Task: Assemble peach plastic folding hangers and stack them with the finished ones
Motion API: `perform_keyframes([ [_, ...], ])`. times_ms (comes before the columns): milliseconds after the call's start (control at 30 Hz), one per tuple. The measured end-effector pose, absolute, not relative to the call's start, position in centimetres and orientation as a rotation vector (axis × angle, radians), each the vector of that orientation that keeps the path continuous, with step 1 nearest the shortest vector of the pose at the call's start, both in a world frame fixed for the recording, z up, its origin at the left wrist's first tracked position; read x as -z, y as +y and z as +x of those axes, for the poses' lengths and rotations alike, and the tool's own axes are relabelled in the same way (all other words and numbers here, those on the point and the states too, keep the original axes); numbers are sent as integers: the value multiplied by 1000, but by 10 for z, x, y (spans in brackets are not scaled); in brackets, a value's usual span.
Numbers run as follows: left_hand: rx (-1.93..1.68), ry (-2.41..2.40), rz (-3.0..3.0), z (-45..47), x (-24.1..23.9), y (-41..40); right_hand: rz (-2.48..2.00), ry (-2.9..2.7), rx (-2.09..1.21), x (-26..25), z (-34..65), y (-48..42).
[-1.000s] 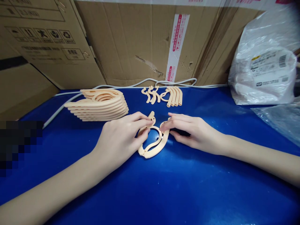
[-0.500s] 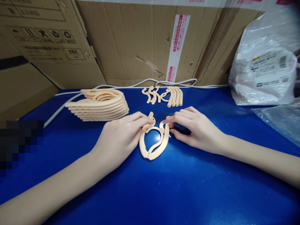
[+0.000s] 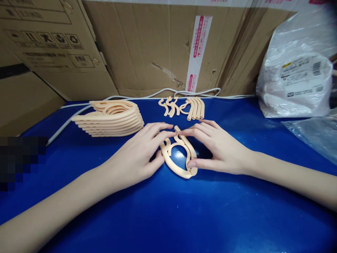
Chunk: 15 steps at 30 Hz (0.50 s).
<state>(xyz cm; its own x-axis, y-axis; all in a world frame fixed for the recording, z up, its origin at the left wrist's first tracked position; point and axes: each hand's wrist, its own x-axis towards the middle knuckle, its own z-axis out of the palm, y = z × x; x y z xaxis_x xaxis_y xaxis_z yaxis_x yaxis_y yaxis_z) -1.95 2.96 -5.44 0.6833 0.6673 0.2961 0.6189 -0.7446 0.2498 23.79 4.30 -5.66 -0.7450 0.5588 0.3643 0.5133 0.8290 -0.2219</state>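
A cream plastic folding clothes hanger (image 3: 175,168) lies on the blue tabletop between my hands, its arms folded into a loop around a curved middle piece. My left hand (image 3: 140,151) grips its upper left end, with the thumb beside the left arm and the index finger across the top. My right hand (image 3: 219,146) holds the right arm, index finger at the upper tip and thumb pressed near the lower joint. The fingertips of both hands nearly meet at the top, partly hiding the hanger's ends there.
At the left stands a neat stack of folded hangers (image 3: 110,119). Loose hook pieces (image 3: 170,107) and several curved arm pieces (image 3: 196,108) lie at the back. A white cable (image 3: 147,97) runs before cardboard boxes (image 3: 147,45). A clear plastic bag (image 3: 295,88) sits at the back right.
The hanger has turned, its lower joint swinging to the right. My right thumb has moved onto the right arm near that joint, and my left fingers have shifted up and right.
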Motion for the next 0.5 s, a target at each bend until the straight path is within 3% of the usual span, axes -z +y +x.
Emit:
perform_keyframes([
  [233,-451,1082,2714,-16,53,26,-702,-2702,-333,59,240,47],
  [500,-477,1133,2779,-15,47,27,-769,-2580,-248,59,240,47],
])
